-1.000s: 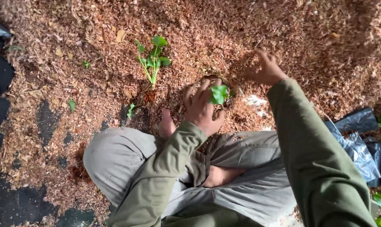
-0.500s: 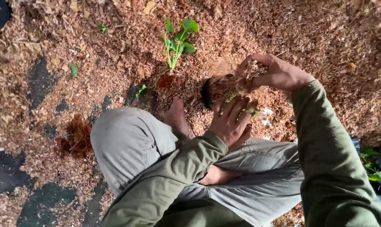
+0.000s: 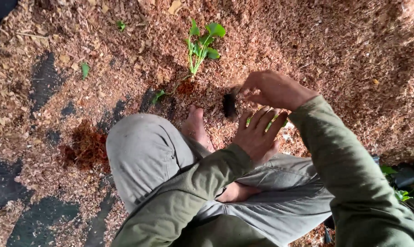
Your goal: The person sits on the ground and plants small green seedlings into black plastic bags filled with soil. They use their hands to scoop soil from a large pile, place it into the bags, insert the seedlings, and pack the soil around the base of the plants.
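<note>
Reddish-brown wood shavings covered the ground in a thick loose layer, with black sheeting showing through in patches; the person sat cross-legged on it, a bare foot just beside the work. The left hand lay with fingers spread and nearly flat, cupped around a small green seedling whose leaves showed only as slivers between the fingers — whether it gripped the stem or merely steadied it could not be told. The right hand hovered just above and behind, fingers curled and pinched together, apparently closed on a little of the shavings; what lay inside the curl was hidden. A dark hole sat just to the left of both hands, touching the edge of the pile.

To do this step well, it seemed wise to keep the seedling upright with the lower hand while the upper one let material fall gently around the stem — not onto the leaves; pressing lightly would likely firm it without bruising. A taller planted seedling stood apart, further up the bed.
</note>
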